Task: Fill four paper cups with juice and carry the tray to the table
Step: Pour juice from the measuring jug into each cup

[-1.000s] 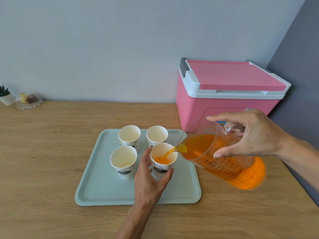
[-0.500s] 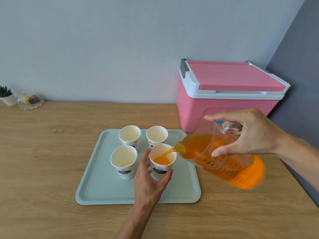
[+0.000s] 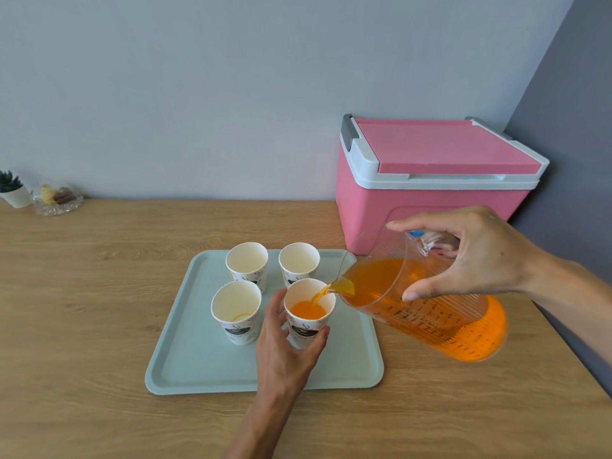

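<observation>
On the wooden counter [image 3: 99, 293], a pale green tray [image 3: 185, 366] carries four paper cups in a two-by-two group. The left hand [image 3: 284, 352] is wrapped around the lower body of the near-right cup [image 3: 309, 313], thumb on its left side and fingers on its right, with the cup standing on the tray. The right hand [image 3: 477, 256] grips a clear measuring jug [image 3: 430, 303] at the handle and rim and tilts it, spout to the left. A thin stream of orange juice [image 3: 319, 294] runs from the spout into the near-right cup, which holds a shallow orange pool. The near-left cup [image 3: 235, 311], far-left cup [image 3: 246, 263] and far-right cup [image 3: 299, 265] stand upright and show pale interiors. To the far right, a closed pink cooler box [image 3: 430, 180] stands behind the jug. At the far left edge sit a small potted plant [image 3: 13, 190] and, just beside it, a glass dish [image 3: 58, 202].
</observation>
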